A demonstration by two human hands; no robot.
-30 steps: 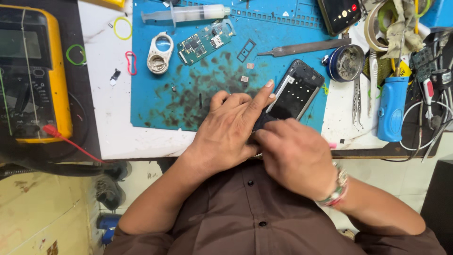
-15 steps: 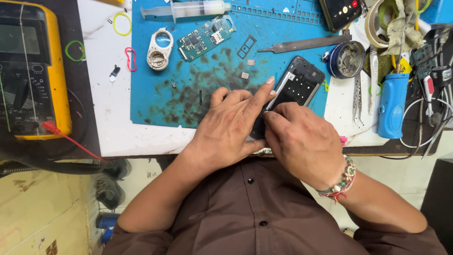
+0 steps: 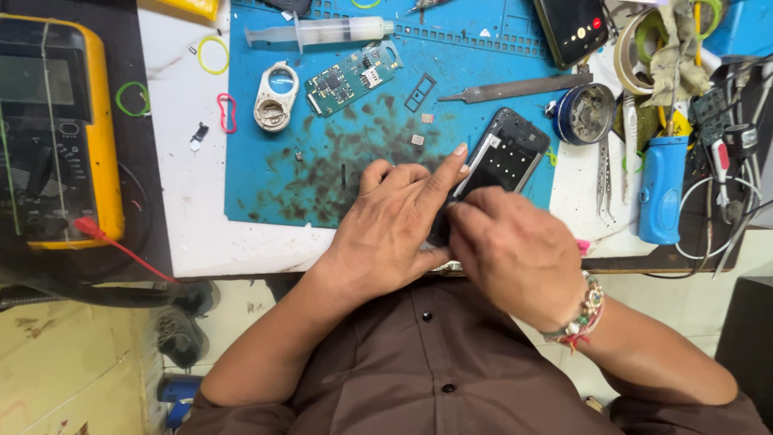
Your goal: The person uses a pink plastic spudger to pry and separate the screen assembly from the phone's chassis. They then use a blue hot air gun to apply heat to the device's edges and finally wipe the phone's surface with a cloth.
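Observation:
My left hand [image 3: 394, 221] and my right hand [image 3: 515, 254] both grip the near end of an opened black phone body [image 3: 506, 155] over a stained blue work mat [image 3: 274, 177]. My left forefinger lies along the phone's left edge. My right hand's fingers press on the lower end, which they hide. A green circuit board [image 3: 350, 78] and a pale oval phone part [image 3: 275, 97] lie on the mat, farther away to the left.
A yellow multimeter [image 3: 56, 133] with a red lead sits at far left. A syringe [image 3: 318, 32], a metal file [image 3: 515, 89], a round tin [image 3: 586, 113], tweezers [image 3: 604, 173], a blue-handled tool [image 3: 660, 189], tape rolls and cables crowd the far and right side.
The view has shifted slightly. My right hand has slid leftward over the phone's near end, and my left forefinger now stretches along the phone's side.

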